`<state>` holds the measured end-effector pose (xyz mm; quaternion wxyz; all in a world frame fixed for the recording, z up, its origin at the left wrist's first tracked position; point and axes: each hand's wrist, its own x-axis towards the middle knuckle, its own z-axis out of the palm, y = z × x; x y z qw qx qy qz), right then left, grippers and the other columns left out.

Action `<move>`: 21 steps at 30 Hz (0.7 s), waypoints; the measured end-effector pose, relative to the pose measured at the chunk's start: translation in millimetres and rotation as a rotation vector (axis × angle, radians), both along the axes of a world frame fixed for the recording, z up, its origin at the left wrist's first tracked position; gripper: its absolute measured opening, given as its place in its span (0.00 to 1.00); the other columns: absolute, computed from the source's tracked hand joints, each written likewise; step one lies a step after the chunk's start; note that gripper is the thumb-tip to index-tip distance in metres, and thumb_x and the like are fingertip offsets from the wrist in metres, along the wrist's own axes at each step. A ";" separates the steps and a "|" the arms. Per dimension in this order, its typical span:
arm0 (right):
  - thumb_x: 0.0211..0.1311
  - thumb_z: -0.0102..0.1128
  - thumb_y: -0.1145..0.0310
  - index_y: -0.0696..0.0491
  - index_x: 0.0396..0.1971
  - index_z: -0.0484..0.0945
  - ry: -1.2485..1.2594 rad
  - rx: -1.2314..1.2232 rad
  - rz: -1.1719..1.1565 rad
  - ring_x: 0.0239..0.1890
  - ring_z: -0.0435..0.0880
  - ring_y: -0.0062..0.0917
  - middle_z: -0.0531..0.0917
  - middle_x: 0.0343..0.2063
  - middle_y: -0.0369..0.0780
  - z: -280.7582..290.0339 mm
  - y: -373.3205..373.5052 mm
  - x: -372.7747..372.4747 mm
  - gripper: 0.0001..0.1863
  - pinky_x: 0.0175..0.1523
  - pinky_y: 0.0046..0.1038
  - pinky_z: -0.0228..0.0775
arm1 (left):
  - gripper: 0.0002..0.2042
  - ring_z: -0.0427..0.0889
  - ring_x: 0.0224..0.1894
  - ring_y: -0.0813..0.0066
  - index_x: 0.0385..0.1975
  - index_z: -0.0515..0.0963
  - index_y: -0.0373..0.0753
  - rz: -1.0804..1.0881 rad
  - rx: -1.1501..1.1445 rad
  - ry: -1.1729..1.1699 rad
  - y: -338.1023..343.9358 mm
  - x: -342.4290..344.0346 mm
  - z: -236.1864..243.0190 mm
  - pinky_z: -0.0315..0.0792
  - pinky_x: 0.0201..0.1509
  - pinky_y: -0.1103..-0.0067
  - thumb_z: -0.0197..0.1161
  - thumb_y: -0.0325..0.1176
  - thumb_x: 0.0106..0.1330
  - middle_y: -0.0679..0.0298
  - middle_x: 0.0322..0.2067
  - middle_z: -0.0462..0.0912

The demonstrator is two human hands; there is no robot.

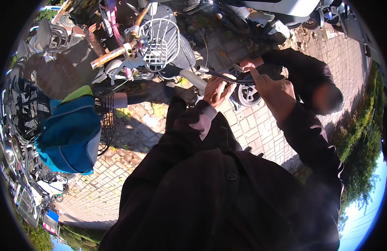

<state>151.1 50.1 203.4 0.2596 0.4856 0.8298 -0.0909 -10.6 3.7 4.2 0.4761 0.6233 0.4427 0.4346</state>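
My left hand [217, 90] is closed, with bent fingers at a thin black rod [243, 82] beside the end of a pale, thick tube [194, 79]. Across from it, my right hand [275, 93] closes round the rod's other end, its index finger bent up; the palm side is hidden. Just beneath the rod is a small spoked wheel [248, 96] with a dark tyre. Another person's hand [252, 63] reaches in close beside my right hand, its fingers near a small metal part that I cannot make out.
A person in dark clothes [300, 62] crouches at the right. A white wire basket [162, 44] on a rusty-barred bicycle stands at the upper left. Nearer left, a blue-teal cloth bag [70, 134] sits by a black wire basket [106, 121]. Brick paving [264, 129] with fallen leaves lies below.
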 end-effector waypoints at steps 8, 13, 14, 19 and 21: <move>0.67 0.57 0.64 0.51 0.67 0.65 0.463 -0.313 -0.407 0.27 0.86 0.36 0.83 0.22 0.42 3.7 -15.3 -3.2 0.29 0.35 0.35 0.73 | 0.17 0.80 0.49 0.72 0.51 0.77 0.35 -0.101 -0.538 -0.587 12.8 -15.2 47.0 0.74 0.55 0.77 0.64 0.39 0.70 0.61 0.43 0.82; 0.68 0.57 0.61 0.50 0.72 0.59 0.572 -0.377 -0.552 0.24 0.84 0.30 0.81 0.18 0.39 0.6 -15.4 -13.5 0.34 0.34 0.32 0.70 | 0.16 0.81 0.46 0.77 0.56 0.74 0.33 -0.273 -0.639 -0.504 38.8 -38.3 60.6 0.74 0.51 0.80 0.56 0.34 0.74 0.63 0.43 0.82; 0.68 0.56 0.60 0.50 0.72 0.59 0.586 -0.400 -0.580 0.26 0.84 0.31 0.81 0.19 0.40 0.8 -16.9 -15.3 0.34 0.35 0.33 0.71 | 0.16 0.81 0.47 0.77 0.57 0.74 0.33 -0.340 -0.599 -0.465 41.1 -40.5 58.6 0.74 0.52 0.79 0.56 0.33 0.74 0.63 0.44 0.83; 0.72 0.50 0.62 0.54 0.71 0.56 0.698 -0.374 -0.492 0.34 0.85 0.43 0.84 0.30 0.47 2.4 -19.2 -27.2 0.31 0.40 0.39 0.74 | 0.26 0.80 0.58 0.60 0.63 0.67 0.35 -0.338 -0.250 -0.243 16.1 -28.2 39.9 0.74 0.59 0.70 0.62 0.23 0.64 0.54 0.52 0.81; 0.69 0.51 0.66 0.55 0.72 0.55 0.727 -0.366 -0.419 0.36 0.86 0.43 0.86 0.34 0.47 1.6 -11.8 -33.1 0.33 0.41 0.41 0.76 | 0.15 0.82 0.52 0.54 0.51 0.73 0.33 -0.236 -0.283 -0.169 5.2 -15.2 29.6 0.75 0.54 0.69 0.62 0.27 0.65 0.50 0.48 0.82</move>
